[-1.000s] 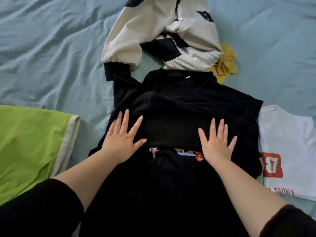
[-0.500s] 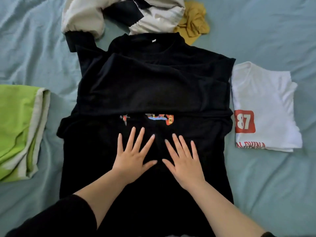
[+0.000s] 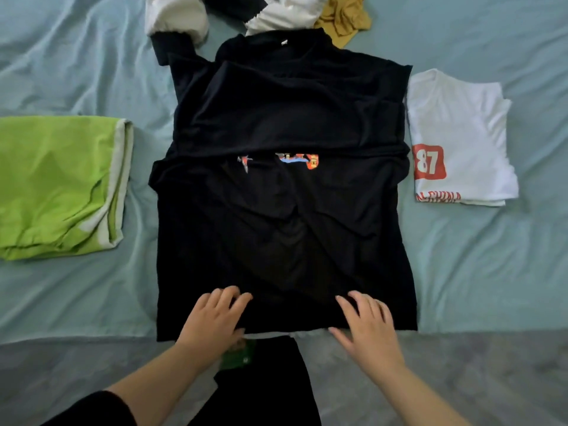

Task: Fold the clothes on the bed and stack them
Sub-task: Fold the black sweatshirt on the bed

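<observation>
A black T-shirt [image 3: 285, 229] lies flat in the middle of the bed, sleeves folded in across the chest, with a strip of colourful print showing below the fold. Both hands are at its near hem. My left hand [image 3: 215, 318] has its fingers curled over the hem left of centre, thumb hidden beneath. My right hand [image 3: 367, 325] lies right of centre, fingers on top of the cloth and thumb at the hem's edge. A folded white T-shirt [image 3: 458, 136] with a red "87" lies to the right. A folded lime-green garment [image 3: 58, 186] lies to the left.
A cream and black jacket [image 3: 233, 13] and a crumpled mustard cloth [image 3: 344, 16] lie unfolded beyond the black shirt's collar. The pale blue bedsheet [image 3: 491, 265] covers the bed; its near edge runs just below the hem. My black-clothed legs show below.
Both hands slid from the shirt's chest down its front to the near hem and moved apart, their fingers now curled at the edge. The view has pulled back.
</observation>
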`<state>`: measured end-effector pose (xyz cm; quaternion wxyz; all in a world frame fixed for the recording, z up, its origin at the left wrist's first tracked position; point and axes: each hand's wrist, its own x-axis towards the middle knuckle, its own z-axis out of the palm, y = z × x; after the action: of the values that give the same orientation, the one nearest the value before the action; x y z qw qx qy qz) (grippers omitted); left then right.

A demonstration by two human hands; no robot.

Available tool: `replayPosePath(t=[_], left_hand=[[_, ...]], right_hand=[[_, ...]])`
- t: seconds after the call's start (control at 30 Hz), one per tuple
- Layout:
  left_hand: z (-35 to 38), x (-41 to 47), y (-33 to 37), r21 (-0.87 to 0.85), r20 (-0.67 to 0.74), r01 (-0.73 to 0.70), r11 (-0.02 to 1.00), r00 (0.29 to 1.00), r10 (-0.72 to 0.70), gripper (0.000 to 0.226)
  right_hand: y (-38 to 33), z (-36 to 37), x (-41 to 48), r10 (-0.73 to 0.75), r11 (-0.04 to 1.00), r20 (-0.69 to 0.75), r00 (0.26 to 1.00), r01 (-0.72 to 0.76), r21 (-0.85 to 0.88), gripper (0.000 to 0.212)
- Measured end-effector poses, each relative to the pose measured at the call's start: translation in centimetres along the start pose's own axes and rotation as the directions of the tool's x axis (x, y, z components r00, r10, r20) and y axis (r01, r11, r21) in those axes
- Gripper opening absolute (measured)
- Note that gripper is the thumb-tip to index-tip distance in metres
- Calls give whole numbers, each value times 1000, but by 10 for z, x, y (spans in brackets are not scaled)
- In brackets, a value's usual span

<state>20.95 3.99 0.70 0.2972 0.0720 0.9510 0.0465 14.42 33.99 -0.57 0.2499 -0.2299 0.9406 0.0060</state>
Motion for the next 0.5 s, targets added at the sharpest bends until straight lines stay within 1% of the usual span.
replayPosePath(t=[0.1,0.2,0.23,0.27,0.33,0.4,0.5], left_hand=[[19,-6,-16,3,66,117,993,991,-117,69],[31,-10,-23,97,65,110,989,991,-116,72],[33,-10,-25,99,68,112,989,991,-119,73],[34,-11,-27,86,60,126,988,990,-131,74],[35,-13,-31,34,10,153,988,988,-154,73],[35,-9,-37,-18,-32,144,989,989,-145,69],[42,-11,-42,-66,-65,141,988,987,-146,68]], right_hand=[[6,4,-5,69,996,15,997,-68,-52,62],[-5,6,8,96,991,67,993,-88,-104,63],[-9,6,13,92,987,94,991,-79,-137,61],[-13,8,16,89,982,113,990,-68,-177,59],[-15,11,19,86,971,101,991,-61,-232,52],[-15,10,23,75,968,77,994,-54,-244,43],[-7,7,31,23,971,70,997,-5,-238,41]])
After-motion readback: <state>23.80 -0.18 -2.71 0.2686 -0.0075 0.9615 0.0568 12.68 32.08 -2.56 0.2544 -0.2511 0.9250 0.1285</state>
